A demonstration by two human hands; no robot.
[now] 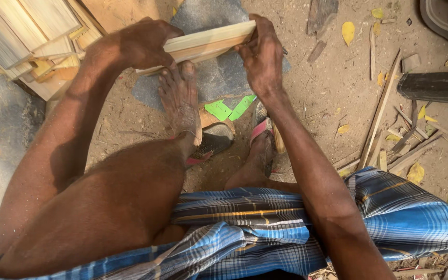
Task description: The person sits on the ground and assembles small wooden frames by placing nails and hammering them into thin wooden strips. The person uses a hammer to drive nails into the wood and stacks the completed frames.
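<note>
Both of my hands hold one pale wooden slat [203, 44] flat and slightly tilted above a grey stone slab [219, 78]. My left hand [143, 44] grips the slat's left end, fingers curled over its top edge. Around the slat's right end my right hand [261, 54] is closed. Just under the slat, my left foot [179, 101] rests with its toes on the slab. My right foot [262, 148] sits in a sandal on the dirt.
A stack of similar pale slats [32, 36] lies at the upper left. Thin wood offcuts [385, 119] and yellow leaves litter the dirt on the right. A dark cylinder [436, 87] lies at the right edge. Green paper scraps [229, 109] lie by my feet.
</note>
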